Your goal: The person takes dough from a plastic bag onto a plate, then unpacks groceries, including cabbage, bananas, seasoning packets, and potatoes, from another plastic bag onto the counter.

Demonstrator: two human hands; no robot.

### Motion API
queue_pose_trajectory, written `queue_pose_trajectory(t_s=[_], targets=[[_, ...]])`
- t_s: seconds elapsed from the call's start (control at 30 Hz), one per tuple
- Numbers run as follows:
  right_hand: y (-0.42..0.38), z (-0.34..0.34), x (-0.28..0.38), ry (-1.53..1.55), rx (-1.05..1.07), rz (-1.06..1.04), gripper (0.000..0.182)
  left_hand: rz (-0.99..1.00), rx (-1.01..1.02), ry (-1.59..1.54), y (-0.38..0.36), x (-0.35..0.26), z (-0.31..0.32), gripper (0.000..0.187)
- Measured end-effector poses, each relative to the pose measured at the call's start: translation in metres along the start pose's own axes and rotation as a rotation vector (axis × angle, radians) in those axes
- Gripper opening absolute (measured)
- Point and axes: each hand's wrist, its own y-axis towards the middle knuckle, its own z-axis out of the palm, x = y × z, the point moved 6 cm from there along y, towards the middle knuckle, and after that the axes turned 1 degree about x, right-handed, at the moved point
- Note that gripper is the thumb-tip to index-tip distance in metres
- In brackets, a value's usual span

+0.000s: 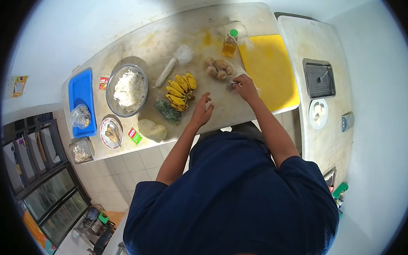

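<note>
My left hand [202, 111] is held near the table's front edge with its fingers apart and nothing in it, just right of the yellow bananas [181, 90]. My right hand [245, 87] is closed at a small dark item [232, 86], too small to name, beside the yellow cutting board [271, 71]. A clear bag of round brown items [220, 68] lies just beyond it. Farther back stands a bottle of yellow liquid [230, 44] with a green cap. Next to the bananas lie a bag of green leaves [168, 111] and a pale green cabbage [151, 130].
On the left are a metal bowl of white shreds [128, 90], a plate [111, 133], a blue tray [73, 100] and a metal container [81, 150]. A white wrapped roll [166, 72] lies mid-table. The right counter holds a black tray [319, 79], a white plate [318, 113] and a scale [347, 121].
</note>
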Motion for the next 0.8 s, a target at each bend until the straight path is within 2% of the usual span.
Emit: queue_pose_trajectory(t_s=[0.1, 0.2, 0.33, 0.43, 0.53, 0.63, 0.8], targets=[[-0.002, -0.002, 0.004, -0.054, -0.009, -0.038, 0.014, 0.018, -0.004, -0.002, -0.001, -0.003, -0.001, 0.049], [-0.004, -0.009, 0.018, -0.147, -0.071, -0.168, 0.011, 0.048, -0.006, -0.006, 0.002, -0.010, 0.000, 0.047], [-0.006, -0.012, 0.023, -0.187, -0.071, -0.134, 0.008, 0.126, -0.019, 0.019, 0.015, -0.030, 0.006, 0.046], [-0.010, -0.015, 0.031, -0.163, -0.044, -0.125, 0.007, 0.345, -0.080, 0.172, 0.025, -0.054, 0.012, 0.051], [-0.016, -0.018, 0.042, -0.088, -0.022, -0.125, 0.008, 0.441, -0.108, 0.237, 0.031, -0.091, 0.015, 0.061], [-0.025, -0.023, 0.050, -0.043, -0.035, -0.133, 0.010, 0.427, -0.165, 0.301, 0.040, -0.095, 0.027, 0.070], [-0.039, -0.048, 0.049, 0.143, -0.095, -0.140, 0.014, 0.168, 0.181, -0.023, 0.066, -0.046, 0.064, 0.082]])
